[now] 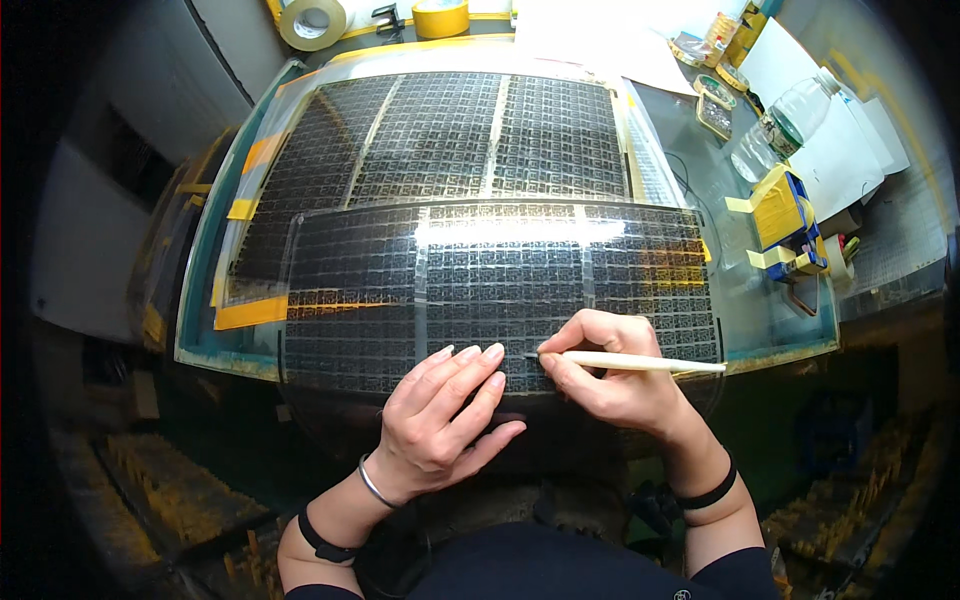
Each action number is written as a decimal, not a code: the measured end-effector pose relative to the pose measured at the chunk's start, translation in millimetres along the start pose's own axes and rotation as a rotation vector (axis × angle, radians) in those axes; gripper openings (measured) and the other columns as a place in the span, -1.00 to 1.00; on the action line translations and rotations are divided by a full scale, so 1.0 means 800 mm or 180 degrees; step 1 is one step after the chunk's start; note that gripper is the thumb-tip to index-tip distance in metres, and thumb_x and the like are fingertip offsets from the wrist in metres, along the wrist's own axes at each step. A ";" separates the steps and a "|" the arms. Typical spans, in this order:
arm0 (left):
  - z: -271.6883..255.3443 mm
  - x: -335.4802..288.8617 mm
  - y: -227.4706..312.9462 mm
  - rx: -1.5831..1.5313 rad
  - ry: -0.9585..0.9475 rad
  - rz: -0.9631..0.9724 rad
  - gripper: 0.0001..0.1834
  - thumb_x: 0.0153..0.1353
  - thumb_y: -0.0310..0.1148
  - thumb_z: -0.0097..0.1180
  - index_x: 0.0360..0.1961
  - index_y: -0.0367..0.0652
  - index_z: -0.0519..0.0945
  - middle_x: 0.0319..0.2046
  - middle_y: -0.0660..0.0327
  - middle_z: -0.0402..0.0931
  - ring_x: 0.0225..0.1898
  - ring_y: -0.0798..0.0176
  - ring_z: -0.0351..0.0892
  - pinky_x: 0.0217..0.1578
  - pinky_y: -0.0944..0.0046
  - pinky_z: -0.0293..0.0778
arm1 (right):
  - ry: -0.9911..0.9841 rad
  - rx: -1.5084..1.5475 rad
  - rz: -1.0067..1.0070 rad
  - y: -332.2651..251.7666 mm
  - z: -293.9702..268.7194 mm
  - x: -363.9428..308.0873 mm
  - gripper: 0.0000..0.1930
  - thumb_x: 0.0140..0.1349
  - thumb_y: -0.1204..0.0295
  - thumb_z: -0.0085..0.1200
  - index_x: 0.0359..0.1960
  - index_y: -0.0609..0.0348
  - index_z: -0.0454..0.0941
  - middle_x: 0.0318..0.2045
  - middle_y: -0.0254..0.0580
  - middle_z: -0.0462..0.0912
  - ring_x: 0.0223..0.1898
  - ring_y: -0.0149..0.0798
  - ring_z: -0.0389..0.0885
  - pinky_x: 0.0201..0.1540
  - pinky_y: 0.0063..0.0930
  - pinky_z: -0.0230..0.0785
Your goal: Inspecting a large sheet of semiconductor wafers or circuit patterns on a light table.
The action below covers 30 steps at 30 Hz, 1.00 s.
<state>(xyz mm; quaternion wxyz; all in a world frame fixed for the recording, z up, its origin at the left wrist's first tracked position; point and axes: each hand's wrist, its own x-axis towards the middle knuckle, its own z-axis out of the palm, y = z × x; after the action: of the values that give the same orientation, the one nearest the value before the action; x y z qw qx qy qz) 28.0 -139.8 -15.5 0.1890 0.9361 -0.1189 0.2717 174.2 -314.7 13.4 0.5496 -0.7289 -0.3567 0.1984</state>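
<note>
My left hand (445, 415) lies flat, fingers together, on the near edge of a clear film sheet (500, 290) printed with a dark grid of small patterns. My right hand (610, 375) grips a thin pale stick tool (640, 362) like a pen, with its dark tip touching the sheet just right of my left fingertips. A second, larger patterned sheet (450, 135) lies behind it on the glass-topped light table (780, 345).
Yellow tape strips (250, 312) hold the sheets at the left. Two tape rolls (313, 22) sit at the back edge. At the right stand a clear plastic bottle (785, 125), a blue and yellow box (790, 225), small tins and white papers (820, 150).
</note>
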 end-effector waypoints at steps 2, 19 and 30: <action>0.000 0.000 0.000 0.0002 -0.0006 -0.0001 -0.45 -0.04 -0.18 0.47 -0.06 -0.25 0.60 0.07 0.02 0.57 0.06 -0.01 0.58 0.12 0.00 0.48 | -0.0027 0.0005 -0.0009 0.000 -0.001 0.000 -0.90 0.10 0.52 0.24 -0.43 0.33 0.64 -0.60 -0.14 0.64 -0.58 -0.48 0.60 -0.52 -0.56 0.41; -0.002 0.000 0.000 0.0019 -0.0017 0.0005 -0.46 -0.03 -0.17 0.46 -0.07 -0.24 0.60 0.07 0.02 0.57 0.06 -0.01 0.58 0.11 0.00 0.49 | -0.0117 -0.0074 0.0023 -0.002 -0.002 0.002 -0.90 0.11 0.52 0.24 -0.43 0.32 0.64 -0.59 -0.17 0.66 -0.57 -0.51 0.59 -0.53 -0.58 0.40; 0.000 0.001 0.000 0.0016 0.0006 0.0013 -0.46 -0.03 -0.17 0.46 -0.07 -0.24 0.60 0.06 0.03 0.58 0.06 -0.01 0.58 0.11 0.00 0.49 | 0.0142 -0.0007 0.0023 0.003 0.004 0.000 -0.90 0.11 0.52 0.23 -0.41 0.32 0.65 -0.60 -0.15 0.64 -0.59 -0.52 0.58 -0.55 -0.57 0.39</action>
<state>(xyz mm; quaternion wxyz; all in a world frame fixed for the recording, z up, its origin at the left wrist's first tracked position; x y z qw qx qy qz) 28.7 -139.7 -15.0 0.1863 0.9361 -0.1199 0.2733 172.6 -313.1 10.5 0.5559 -0.7350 -0.3420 0.1837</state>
